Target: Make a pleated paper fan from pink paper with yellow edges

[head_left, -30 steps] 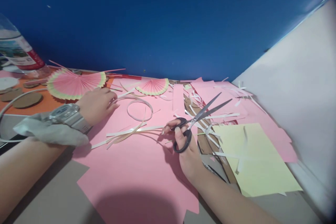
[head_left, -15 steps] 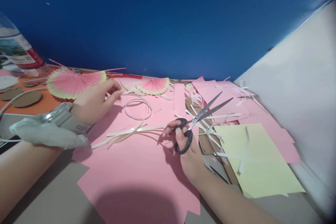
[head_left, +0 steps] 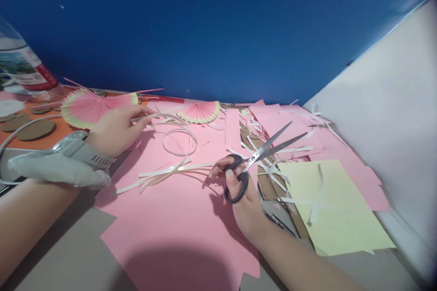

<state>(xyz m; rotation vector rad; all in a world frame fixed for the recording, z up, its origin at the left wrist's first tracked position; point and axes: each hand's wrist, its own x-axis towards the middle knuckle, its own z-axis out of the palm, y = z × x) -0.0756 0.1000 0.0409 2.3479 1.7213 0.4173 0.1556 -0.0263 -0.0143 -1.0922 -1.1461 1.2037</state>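
Observation:
My left hand, with a watch on its wrist, is closed with thumb and finger around a thin pale strip that curves off to the right. My right hand has its fingers through the black handles of a pair of scissors. The blades stand apart and point up and right. Between the hands, a bundle of narrow pale strips lies on pink paper. A ring of thin cord rests just behind it.
Pleated pink paper fans lie at the back. A bottle and cardboard discs are at left. Yellow paper and scattered white scraps are at right. A blue wall closes off the back.
My left hand has shifted slightly left, and the pale strip between its fingers now rises off the paper. The scissors have barely moved, blades still apart.

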